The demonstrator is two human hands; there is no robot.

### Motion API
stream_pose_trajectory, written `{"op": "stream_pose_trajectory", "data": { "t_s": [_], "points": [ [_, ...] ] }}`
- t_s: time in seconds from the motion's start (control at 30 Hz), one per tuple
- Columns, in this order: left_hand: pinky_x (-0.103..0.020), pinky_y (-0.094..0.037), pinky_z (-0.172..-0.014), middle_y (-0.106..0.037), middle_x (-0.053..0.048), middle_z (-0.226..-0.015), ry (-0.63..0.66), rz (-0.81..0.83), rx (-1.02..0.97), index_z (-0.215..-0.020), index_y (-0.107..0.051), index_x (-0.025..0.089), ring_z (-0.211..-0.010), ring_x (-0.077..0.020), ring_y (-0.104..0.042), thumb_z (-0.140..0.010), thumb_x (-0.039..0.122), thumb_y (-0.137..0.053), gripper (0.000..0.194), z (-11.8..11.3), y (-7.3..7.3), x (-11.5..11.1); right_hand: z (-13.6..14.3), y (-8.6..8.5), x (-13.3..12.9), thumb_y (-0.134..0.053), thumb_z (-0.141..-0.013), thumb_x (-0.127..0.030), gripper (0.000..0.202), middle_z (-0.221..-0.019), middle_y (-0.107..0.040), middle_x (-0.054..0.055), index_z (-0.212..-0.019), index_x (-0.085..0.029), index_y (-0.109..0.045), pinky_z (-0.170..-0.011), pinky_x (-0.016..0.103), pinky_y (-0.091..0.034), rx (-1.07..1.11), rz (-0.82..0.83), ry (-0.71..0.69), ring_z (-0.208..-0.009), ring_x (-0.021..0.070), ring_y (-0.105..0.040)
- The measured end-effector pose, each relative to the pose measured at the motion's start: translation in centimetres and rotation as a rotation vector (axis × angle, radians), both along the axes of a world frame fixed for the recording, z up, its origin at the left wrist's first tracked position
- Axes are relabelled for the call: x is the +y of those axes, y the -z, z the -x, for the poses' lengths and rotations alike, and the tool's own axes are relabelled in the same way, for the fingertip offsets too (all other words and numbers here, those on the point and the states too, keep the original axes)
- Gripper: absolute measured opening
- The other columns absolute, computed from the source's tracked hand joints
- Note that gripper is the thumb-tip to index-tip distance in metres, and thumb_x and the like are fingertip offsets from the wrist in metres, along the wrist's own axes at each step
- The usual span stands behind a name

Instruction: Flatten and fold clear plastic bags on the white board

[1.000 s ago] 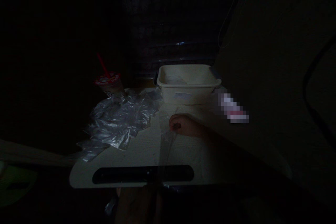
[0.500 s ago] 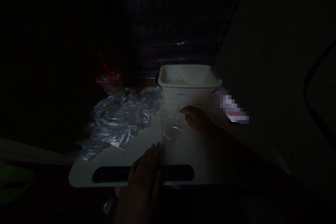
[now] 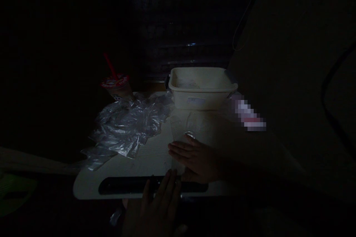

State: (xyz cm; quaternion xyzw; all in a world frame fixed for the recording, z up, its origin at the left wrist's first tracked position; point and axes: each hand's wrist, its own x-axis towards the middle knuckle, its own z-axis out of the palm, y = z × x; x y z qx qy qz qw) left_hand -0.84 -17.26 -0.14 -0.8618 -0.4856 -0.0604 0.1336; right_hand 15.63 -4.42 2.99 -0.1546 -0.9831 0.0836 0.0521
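Note:
A thin clear plastic bag (image 3: 191, 120) lies flat on the white table (image 3: 150, 163), in front of the cream bin. My right hand (image 3: 194, 157) rests palm down over the bag's near part, its fingers stretched to the left. Close to it, my left hand (image 3: 160, 200) lies at the table's front edge with fingers spread over the dark slot (image 3: 119, 186). Nothing shows in either hand's grasp. To the left, a heap of crumpled clear plastic bags (image 3: 125, 126) covers part of the table. The scene is very dim.
A cream bin (image 3: 203, 100) with a label stands at the table's back. A cup (image 3: 119, 89) with a red straw is at the back left, behind the heap. Right of the bin is a blurred-out pinkish item (image 3: 250, 116). Something green (image 3: 16, 192) shows at lower left.
My right hand has come down and toward me from the bag's far part, and its fingers have opened flat. My left hand has drawn slightly nearer to me, its fingers more spread.

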Motion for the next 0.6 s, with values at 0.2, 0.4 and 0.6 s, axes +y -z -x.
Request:
{"op": "stream_pose_trajectory", "data": {
  "t_s": [0.2, 0.4, 0.6],
  "points": [
    [-0.053, -0.013, -0.09, -0.039, -0.016, -0.123, -0.084, 0.046, 0.058, -0.116, -0.04, 0.023, -0.12, -0.0285, -0.02, -0.059, 0.042, -0.059, 0.063, -0.8, 0.2, -1.0, -0.7, 1.0, 2.5, -0.021, -0.081, -0.047, 0.058, -0.132, -0.024, 0.011, -0.127, -0.012, -0.02, -0.097, 0.044, -0.002, -0.023, -0.055, 0.1, -0.121, 0.0186, -0.017],
    [-0.053, -0.021, -0.087, -0.039, -0.015, -0.123, -0.083, 0.05, 0.086, -0.117, -0.039, 0.024, -0.117, -0.0308, -0.025, -0.061, 0.044, -0.057, 0.062, -0.6, 0.1, -1.0, -1.2, 1.7, 4.8, -0.025, -0.081, -0.043, 0.055, -0.131, -0.026, 0.012, -0.126, -0.013, -0.022, -0.095, 0.048, -0.006, -0.021, -0.115, 0.173, -0.12, 0.0198, -0.019],
    [-0.054, -0.015, -0.089, -0.044, -0.016, -0.119, 0.035, -0.07, 0.067, -0.117, -0.039, 0.023, -0.115, -0.0287, -0.03, -0.067, 0.045, -0.051, 0.056, 0.2, -0.2, -0.5, -3.4, 0.5, 6.3, -0.032, -0.08, -0.028, 0.039, -0.115, -0.048, 0.013, -0.111, -0.009, -0.044, -0.087, 0.035, -0.031, 0.08, -0.138, 0.461, -0.105, 0.0199, -0.042]
  ]
}}
